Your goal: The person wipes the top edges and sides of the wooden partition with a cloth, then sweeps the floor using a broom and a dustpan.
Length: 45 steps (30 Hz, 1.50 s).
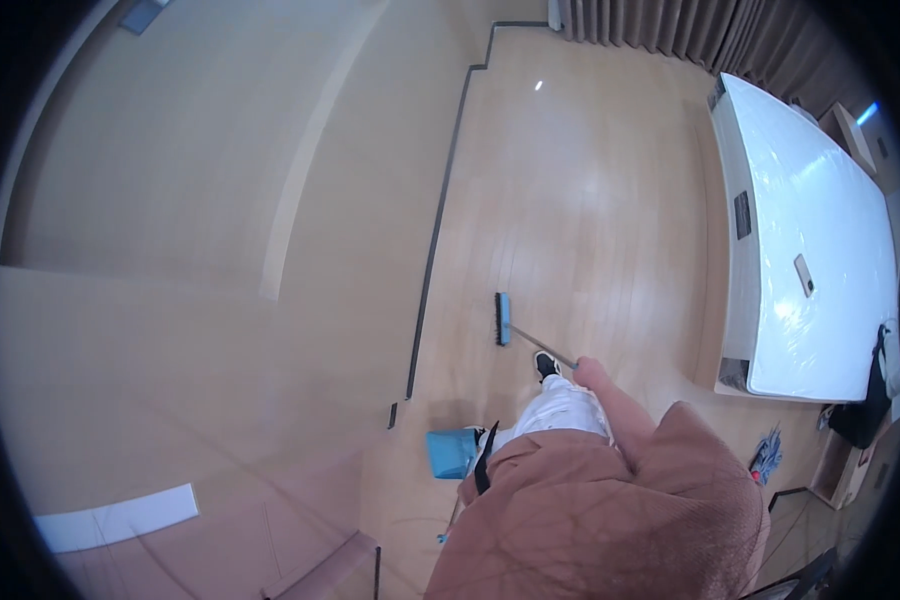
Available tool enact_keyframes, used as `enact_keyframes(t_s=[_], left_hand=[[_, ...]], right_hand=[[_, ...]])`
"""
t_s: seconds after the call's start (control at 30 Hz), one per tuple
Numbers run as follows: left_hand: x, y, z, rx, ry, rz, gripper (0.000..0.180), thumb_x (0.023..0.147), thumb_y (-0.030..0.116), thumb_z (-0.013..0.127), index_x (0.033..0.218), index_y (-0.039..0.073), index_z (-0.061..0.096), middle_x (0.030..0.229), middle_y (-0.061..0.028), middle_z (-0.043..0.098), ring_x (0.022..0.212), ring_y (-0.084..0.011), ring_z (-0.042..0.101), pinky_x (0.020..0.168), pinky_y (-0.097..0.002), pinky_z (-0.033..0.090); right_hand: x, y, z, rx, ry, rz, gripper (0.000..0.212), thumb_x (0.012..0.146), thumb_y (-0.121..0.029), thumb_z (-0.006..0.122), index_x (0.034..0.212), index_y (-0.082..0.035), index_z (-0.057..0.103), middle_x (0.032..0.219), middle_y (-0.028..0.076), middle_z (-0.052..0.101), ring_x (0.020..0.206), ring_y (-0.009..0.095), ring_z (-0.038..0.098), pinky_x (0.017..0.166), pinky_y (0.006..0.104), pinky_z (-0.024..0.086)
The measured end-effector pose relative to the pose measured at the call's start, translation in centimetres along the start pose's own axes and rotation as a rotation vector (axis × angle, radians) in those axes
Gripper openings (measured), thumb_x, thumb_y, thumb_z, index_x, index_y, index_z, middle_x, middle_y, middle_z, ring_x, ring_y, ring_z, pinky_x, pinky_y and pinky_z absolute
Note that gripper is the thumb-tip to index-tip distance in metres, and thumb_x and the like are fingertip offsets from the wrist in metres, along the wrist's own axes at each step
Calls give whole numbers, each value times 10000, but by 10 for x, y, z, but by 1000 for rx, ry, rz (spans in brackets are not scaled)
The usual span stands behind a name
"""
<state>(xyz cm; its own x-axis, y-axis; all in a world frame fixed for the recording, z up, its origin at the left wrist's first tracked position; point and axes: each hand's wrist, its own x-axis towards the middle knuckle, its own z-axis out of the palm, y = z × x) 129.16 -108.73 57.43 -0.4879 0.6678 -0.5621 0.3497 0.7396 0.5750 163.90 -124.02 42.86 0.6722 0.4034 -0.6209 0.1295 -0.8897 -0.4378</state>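
Only right hand (590,372) in view, fingers clamped on broom (504,319) handle; left hand hidden, blue dustpan (452,452) half-covered

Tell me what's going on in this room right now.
A person in a rust-brown top is sweeping a pale wooden floor. Their right hand grips the thin metal handle of a blue-headed broom, whose black bristles rest on the floor ahead of their black shoe. A blue plastic dustpan sits low at their left side; the left hand is hidden behind the body, so whether it holds the dustpan is unclear. A long white table stands to the right.
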Motion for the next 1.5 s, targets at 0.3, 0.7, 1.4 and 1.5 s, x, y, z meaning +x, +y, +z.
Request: enact_keyframes(t_s=[0.3, 0.7, 1.4, 1.5], left_hand=[[-9, 25, 15, 56, -12, 42, 291, 727, 253, 638, 704, -36, 610, 579, -149, 566, 518, -293, 560, 508, -443, 426], [10, 49, -1, 72, 55, 15, 289, 724, 247, 641, 707, -40, 612, 578, -150, 568, 512, -294, 561, 501, -442, 426], [87, 91, -16, 144, 92, -11, 286, 721, 236, 646, 711, -48, 615, 576, -151, 570, 499, -295, 562, 489, -441, 427], [101, 96, -13, 177, 62, 19, 286, 720, 234, 647, 712, -50, 615, 576, -151, 570, 498, -295, 563, 487, -441, 427]], right_hand=[[11, 88, -98, -47, 116, 37, 225, 800, -215, 551, 823, -15, 653, 809, 235, 659, 804, 404, 644, 743, 482, 519], [28, -62, -98, -6, -140, -250, 259, 802, -253, 574, 863, -12, 647, 859, 242, 651, 839, 404, 631, 761, 488, 507], [100, -84, -68, 181, -36, 166, 251, 783, -130, 526, 897, 50, 658, 922, 278, 651, 826, 396, 657, 751, 447, 527], [78, -65, -105, -3, 128, 172, 240, 821, -175, 533, 946, 10, 621, 887, 257, 657, 858, 388, 651, 756, 472, 521]])
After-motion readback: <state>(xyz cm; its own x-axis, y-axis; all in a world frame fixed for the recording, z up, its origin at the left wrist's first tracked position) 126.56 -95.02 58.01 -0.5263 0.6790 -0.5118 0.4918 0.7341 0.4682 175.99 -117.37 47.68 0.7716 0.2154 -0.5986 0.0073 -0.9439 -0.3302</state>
